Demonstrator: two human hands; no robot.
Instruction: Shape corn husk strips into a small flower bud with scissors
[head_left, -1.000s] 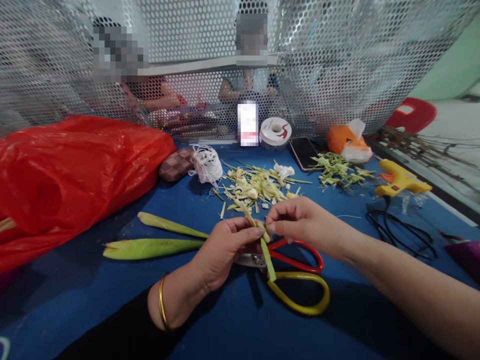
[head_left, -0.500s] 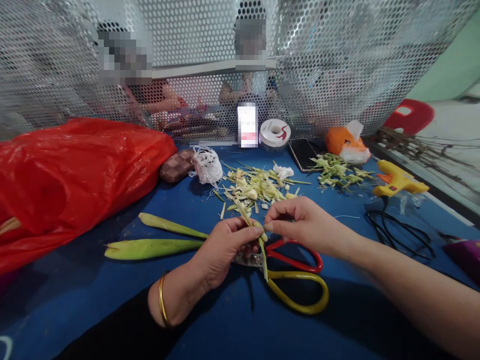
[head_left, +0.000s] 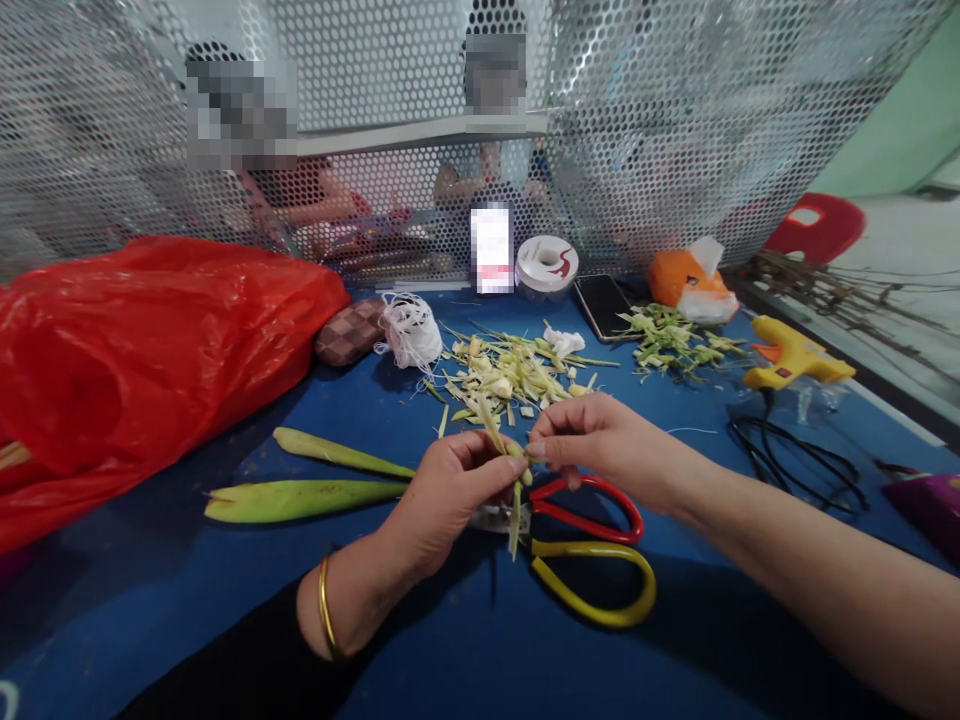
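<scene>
Head view: left hand [head_left: 457, 490] low, palm inward.

Leaf strip's lower end [head_left: 515, 530] swung leftward, strip looking narrower, now slanting slightly left

no word, brand or number can be read for sure. the spool [head_left: 531, 264] has a white round label [head_left: 534, 250] with a bold red curved mark [head_left: 561, 266] and small print along its edge, too tiny to make out, and the lit screen [head_left: 491, 240] beside it is blurred into blocks, a pink-red band low on it. a pale curved mark [head_left: 9, 698], cut off by the view's edge, lies on the tabletop [head_left: 450, 660].
</scene>
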